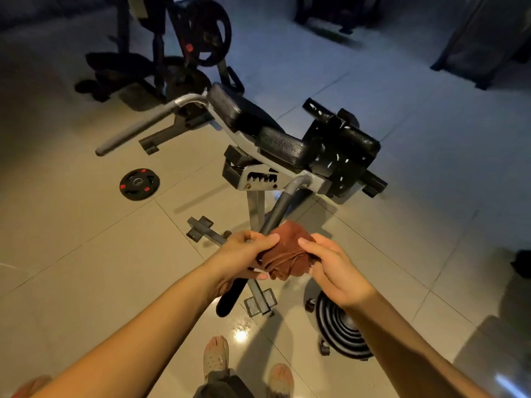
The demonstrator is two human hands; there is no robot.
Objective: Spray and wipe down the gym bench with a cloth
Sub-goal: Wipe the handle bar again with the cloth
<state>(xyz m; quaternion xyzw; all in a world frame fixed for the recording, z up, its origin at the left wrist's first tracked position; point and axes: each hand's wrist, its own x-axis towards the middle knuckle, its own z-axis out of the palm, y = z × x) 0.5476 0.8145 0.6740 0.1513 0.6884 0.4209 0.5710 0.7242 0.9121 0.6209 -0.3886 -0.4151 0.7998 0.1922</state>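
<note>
On the tiled floor (86, 254) stands the gym bench (281, 145), in the middle of the room. It has black pads on top and a silver frame below, and the pads at its right end have little white marks. Behind it, far back on the left, is a dark rack (201, 38) with round weights on it. Near the person's feet (216, 351), on the right, sits a stack of weights (342, 328). A long bar (275, 214) with a dark soft grip comes from the bench down to the hands. The left hand (244, 251) has its fingers curled under the cloth (287, 254) and its thumb on top. The right hand (333, 265) pinches the other side, thumb on top, fingers below. The cloth is brown and bunched up, lying over the bar between both hands. I cannot tell if it goes all the way round. One small weight plate (140, 184) lies flat on the floor to the left, well apart from the bench
</note>
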